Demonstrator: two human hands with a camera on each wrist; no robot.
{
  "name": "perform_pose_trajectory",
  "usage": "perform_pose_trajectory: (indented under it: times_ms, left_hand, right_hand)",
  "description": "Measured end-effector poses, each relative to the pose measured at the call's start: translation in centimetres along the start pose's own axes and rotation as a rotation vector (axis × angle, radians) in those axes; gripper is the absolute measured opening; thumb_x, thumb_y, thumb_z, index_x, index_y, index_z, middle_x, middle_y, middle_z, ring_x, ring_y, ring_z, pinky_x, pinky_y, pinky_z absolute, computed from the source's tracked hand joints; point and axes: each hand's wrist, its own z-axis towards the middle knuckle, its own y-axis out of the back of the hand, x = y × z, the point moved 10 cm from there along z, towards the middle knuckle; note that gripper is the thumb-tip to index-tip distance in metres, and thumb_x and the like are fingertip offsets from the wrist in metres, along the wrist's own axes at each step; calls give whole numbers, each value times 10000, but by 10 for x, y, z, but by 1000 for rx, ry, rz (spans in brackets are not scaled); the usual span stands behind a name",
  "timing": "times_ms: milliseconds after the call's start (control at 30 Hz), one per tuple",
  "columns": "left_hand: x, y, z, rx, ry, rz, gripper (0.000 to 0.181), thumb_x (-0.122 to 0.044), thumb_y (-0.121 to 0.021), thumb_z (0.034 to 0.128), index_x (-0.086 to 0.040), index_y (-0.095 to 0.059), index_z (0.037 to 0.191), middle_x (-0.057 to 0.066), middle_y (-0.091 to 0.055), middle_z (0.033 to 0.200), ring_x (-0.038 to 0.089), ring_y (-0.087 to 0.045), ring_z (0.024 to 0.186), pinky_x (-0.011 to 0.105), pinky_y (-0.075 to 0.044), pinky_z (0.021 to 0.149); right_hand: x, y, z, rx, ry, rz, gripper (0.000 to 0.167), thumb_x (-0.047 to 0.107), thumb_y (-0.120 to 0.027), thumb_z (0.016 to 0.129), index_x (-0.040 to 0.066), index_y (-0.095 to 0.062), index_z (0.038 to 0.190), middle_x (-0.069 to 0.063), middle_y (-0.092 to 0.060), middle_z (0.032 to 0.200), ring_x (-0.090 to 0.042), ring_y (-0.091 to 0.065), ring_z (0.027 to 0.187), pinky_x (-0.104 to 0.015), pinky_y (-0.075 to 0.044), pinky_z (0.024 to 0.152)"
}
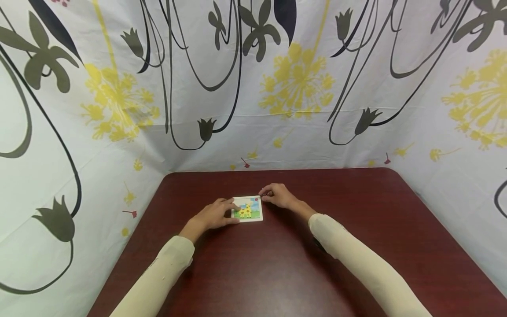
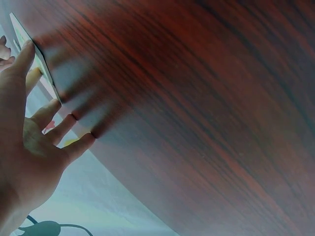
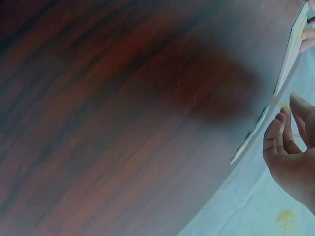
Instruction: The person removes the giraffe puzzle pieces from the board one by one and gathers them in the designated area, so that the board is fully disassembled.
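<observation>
A white-framed puzzle board point(image 1: 253, 215) with a yellow giraffe picture lies flat on the dark red table. My left hand point(image 1: 215, 214) rests at its left side, thumb against the near edge and index finger touching the picture. In the left wrist view, the other fingers of the left hand point(image 2: 37, 142) are spread, tips close to the table. At the board's far right corner is my right hand point(image 1: 279, 196), its fingers loosely bent with nothing visible in them. Near the right hand point(image 3: 295, 152), a thin, light, uneven strip point(image 3: 248, 138) lies beyond the fingertips; its kind is unclear.
The table point(image 1: 253, 268) has a wood-grain top with rounded far corners. A white cloth point(image 1: 245, 101) with yellow flowers and grey-green leaves hangs behind the table and along both sides.
</observation>
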Motion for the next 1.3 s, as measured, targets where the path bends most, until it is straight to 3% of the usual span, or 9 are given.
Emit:
perform_pose_trajectory:
  times_ms: [333,833,1067,1300]
  left_hand:
    - [0,-1,1,6,-9,-4,498,-546,-691,966,-310,-661,1404,87,-379,1650,347,-357,1497,621,-404,1101]
    - [-1,0,0,9,-14,-12,496,-547,-694,964,-303,-666,1395,105,-380,1646,359,-363,1490,632,-413,1084]
    - [-1,1,1,7,-9,2,494,-543,-696,963,-306,-665,1396,93,-371,1652,357,-363,1492,629,-415,1083]
    - [1,-2,1,6,-6,2,489,-549,-696,961,-316,-667,1390,82,-375,1651,358,-358,1496,637,-410,1084]
  right_hand:
    - [21,-18,3,32,105,1,178,89,-740,971,25,-781,1132,-86,-753,1031,-182,-685,847,-313,-554,755]
    - [29,-33,8,114,146,-38,182,66,-695,993,35,-786,1147,-101,-758,1064,-231,-713,918,-341,-575,797]
    - [38,-30,7,114,178,12,169,-18,-684,967,-24,-772,1110,-173,-736,1036,-232,-610,737,-312,-510,703]
    - [32,-33,7,91,79,-54,148,35,-719,971,62,-778,1104,-154,-647,1140,-302,-523,1058,-433,-473,867]
